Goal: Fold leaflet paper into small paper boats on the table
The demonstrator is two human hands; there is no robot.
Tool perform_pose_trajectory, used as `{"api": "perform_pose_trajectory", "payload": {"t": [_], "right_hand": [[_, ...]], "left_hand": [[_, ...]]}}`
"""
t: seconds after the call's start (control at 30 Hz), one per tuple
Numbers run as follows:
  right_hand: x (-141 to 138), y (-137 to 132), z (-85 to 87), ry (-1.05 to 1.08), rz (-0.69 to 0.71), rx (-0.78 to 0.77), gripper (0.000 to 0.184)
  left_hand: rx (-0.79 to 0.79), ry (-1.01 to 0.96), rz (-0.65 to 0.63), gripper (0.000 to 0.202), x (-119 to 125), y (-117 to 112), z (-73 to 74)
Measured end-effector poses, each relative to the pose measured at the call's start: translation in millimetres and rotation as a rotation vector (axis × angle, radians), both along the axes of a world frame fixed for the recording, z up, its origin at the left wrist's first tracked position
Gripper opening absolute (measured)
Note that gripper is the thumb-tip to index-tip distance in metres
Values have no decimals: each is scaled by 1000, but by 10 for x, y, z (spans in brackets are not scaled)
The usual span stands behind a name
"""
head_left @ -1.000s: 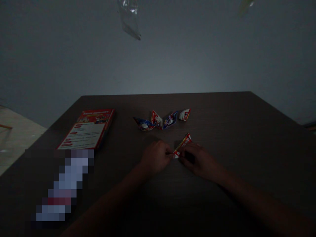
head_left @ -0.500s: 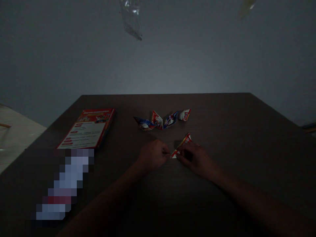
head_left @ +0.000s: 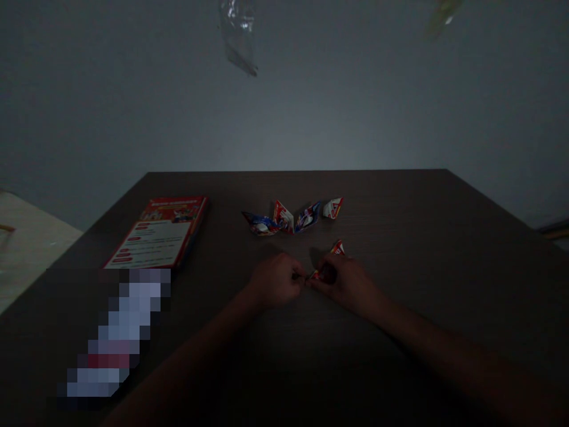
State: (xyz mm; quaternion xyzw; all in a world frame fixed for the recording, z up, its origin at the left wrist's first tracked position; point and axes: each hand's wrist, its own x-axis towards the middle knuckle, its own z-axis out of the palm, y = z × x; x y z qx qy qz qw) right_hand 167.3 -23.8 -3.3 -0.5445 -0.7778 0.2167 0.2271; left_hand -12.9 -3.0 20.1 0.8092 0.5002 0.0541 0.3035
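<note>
A small folded piece of red, white and yellow printed paper (head_left: pixel 338 248) is between my hands above the dark table. My right hand (head_left: pixel 351 281) grips it, thumb and fingers closed, and covers most of it. My left hand (head_left: pixel 278 280) is closed in a pinch at its lower left tip, with the fingertips almost against those of my right hand. Beyond them stand folded paper shapes: a blue one (head_left: pixel 261 223), a red and white one (head_left: pixel 284 216), another blue one (head_left: pixel 307 217), and a white and red one (head_left: pixel 332 208) slightly apart.
A stack of red printed booklets (head_left: pixel 155 237) lies on the left of the brown table (head_left: pixel 413 225). Nearer me, a blurred-out pale object (head_left: pixel 120 332) sits below it. A pale wall (head_left: pixel 355 107) rises behind the table, with a clear plastic bag (head_left: pixel 240 35) high up.
My right hand has slid left along the folded paper towards my left fingertips, covering more of it. My left hand has kept its place. The standing paper shapes have not moved.
</note>
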Motion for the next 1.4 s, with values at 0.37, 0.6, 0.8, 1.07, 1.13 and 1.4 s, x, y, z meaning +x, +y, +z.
{"api": "perform_pose_trajectory", "payload": {"t": [0.37,0.6,0.8,1.07,1.13,1.4], "right_hand": [[118,15,42,91,82,-139,12],[218,43,35,109,138,-166,6],[140,10,29,73,97,-100,9],[5,20,20,4,-18,-51,19],[34,28,39,28,6,-91,13],[234,52,36,272,100,-162,10]], "left_hand": [[51,21,37,22,20,-51,7],[57,43,53,18,44,-71,23],[49,73,70,18,58,-65,24],[56,80,46,19,34,-60,5],[59,78,47,18,34,-65,13],[107,50,40,21,15,-96,0]]}}
